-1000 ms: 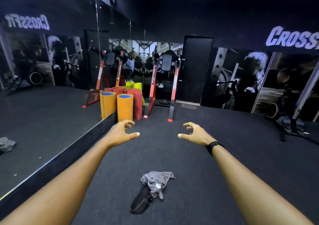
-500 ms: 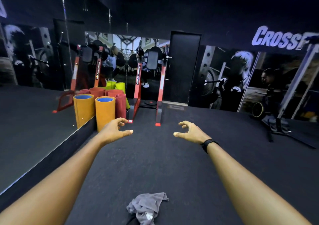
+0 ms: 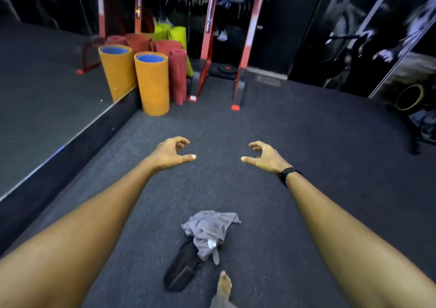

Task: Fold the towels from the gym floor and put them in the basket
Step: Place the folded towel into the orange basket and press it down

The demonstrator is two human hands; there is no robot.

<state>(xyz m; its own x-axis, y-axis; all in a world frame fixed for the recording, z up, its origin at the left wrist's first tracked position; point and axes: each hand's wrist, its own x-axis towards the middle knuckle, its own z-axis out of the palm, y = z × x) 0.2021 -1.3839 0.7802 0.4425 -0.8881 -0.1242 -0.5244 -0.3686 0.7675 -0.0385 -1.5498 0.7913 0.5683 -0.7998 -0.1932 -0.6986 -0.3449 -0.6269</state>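
A crumpled grey towel (image 3: 208,231) lies on the dark gym floor (image 3: 306,142) at bottom centre, partly on top of a dark towel (image 3: 182,268). Both arms are stretched forward above the floor. My left hand (image 3: 171,153) and my right hand (image 3: 264,157) hover well beyond the towels, fingers loosely curled, thumbs pointing inward, holding nothing. A bare foot (image 3: 224,284) stands just behind the towels. No basket is in view.
Rolled mats stand in the far left corner: an orange one (image 3: 153,83), red ones (image 3: 177,76) and yellow-green ones (image 3: 177,35). A red rack frame (image 3: 245,48) stands behind. A mirror wall with a raised dark ledge (image 3: 70,142) runs along the left.
The view has tilted down and moved forward, so the towels sit higher in the frame and a foot appears. Both hands keep the same empty, loosely curled pose.
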